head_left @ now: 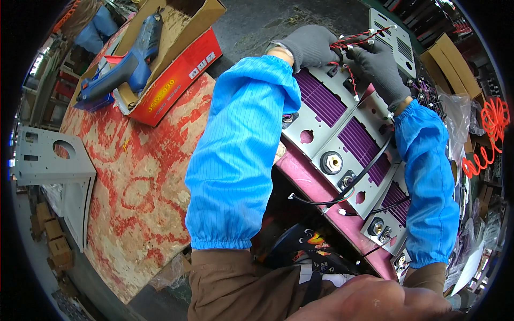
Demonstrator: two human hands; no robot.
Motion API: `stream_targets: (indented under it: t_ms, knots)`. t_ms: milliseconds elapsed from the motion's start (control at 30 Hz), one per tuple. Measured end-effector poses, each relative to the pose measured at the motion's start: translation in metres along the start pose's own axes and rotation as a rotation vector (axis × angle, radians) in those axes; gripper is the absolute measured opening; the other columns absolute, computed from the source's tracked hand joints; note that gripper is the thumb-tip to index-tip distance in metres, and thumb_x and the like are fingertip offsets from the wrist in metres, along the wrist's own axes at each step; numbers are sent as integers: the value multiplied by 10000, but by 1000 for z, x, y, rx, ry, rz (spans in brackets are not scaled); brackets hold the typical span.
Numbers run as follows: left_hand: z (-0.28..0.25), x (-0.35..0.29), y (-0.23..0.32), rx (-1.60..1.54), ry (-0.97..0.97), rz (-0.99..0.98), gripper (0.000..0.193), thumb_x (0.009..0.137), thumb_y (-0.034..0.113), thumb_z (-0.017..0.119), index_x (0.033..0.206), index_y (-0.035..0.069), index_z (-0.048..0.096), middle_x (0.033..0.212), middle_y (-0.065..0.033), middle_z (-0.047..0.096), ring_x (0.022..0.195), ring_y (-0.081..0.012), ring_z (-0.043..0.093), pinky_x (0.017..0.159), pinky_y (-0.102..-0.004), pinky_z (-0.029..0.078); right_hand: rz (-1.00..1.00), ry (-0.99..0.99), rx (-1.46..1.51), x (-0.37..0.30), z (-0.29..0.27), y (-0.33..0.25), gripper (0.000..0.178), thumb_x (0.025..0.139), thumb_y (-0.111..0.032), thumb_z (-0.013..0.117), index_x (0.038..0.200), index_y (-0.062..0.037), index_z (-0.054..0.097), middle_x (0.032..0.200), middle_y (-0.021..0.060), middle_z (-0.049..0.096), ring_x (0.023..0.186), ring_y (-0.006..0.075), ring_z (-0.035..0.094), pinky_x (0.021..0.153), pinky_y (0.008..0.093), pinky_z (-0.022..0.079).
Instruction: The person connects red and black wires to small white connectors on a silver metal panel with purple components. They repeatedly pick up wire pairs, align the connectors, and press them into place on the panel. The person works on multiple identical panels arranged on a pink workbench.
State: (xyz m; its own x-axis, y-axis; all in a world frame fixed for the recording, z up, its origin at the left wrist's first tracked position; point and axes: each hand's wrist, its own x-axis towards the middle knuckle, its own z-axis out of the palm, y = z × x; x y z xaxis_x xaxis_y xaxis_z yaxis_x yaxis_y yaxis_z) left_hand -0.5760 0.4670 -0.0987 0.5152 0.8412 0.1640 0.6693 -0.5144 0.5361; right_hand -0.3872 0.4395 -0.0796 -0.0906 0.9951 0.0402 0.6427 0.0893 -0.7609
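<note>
Grey gloves cover both hands, with blue sleeves over the forearms. At the top, my left hand is closed round one end of a bundle of red-and-black twisted wires with small white plugs. My right hand pinches the same bundle a little to the right. One wire hangs down between the hands, its white plug near a metal panel. This grey panel has purple slotted vents, round holes and a brass-centred socket. Similar panels lie beside it, partly under my right arm. A black cable curves across them.
The panels lie on a pink-topped bench. To the left, a worn red-and-cream board bears an open red carton and a blue power tool. A bent grey metal piece stands far left. A coiled red hose hangs at right.
</note>
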Motion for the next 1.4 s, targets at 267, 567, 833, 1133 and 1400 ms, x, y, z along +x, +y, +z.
stream_targets:
  t_ms: [267, 567, 833, 1133, 1400]
  knots:
    - [-2, -3, 0, 11, 4, 4, 306, 797, 294, 657, 988, 62, 710, 692, -132, 649, 618, -229, 624, 624, -350, 501, -206, -22, -66, -10, 4, -8, 243, 932, -116, 587, 1163, -79, 655, 830, 79, 695, 692, 126, 643, 646, 293, 545]
    - [-4, -3, 2, -7, -7, 10, 301, 816, 294, 648, 994, 58, 705, 670, -102, 640, 603, -195, 617, 604, -328, 496, -341, -116, -125, 4, -3, 0, 296, 909, -70, 572, 1197, -71, 640, 912, 124, 704, 706, 155, 653, 674, 312, 557]
    - [8, 13, -17, 35, 23, 55, 341, 757, 338, 663, 1010, 118, 723, 900, -169, 694, 830, -339, 663, 786, -391, 517, -314, -91, -293, 6, 3, -3, 357, 873, -85, 595, 1228, -86, 631, 992, 124, 709, 813, 199, 684, 793, 337, 564]
    - [-22, -7, -9, -173, -81, -139, 330, 754, 267, 645, 1020, 85, 715, 859, -145, 700, 780, -266, 668, 737, -350, 508, -201, -123, -238, -2, 3, -15, 440, 823, -139, 649, 1252, -62, 582, 981, 119, 703, 819, 193, 682, 811, 333, 547]
    - [-18, -9, -8, -286, -80, -100, 371, 725, 265, 667, 1046, 84, 708, 889, -156, 703, 796, -283, 668, 747, -359, 506, -203, 55, -516, 0, 20, -16, 436, 777, -151, 649, 1193, -47, 571, 984, 186, 677, 890, 312, 680, 816, 401, 526]
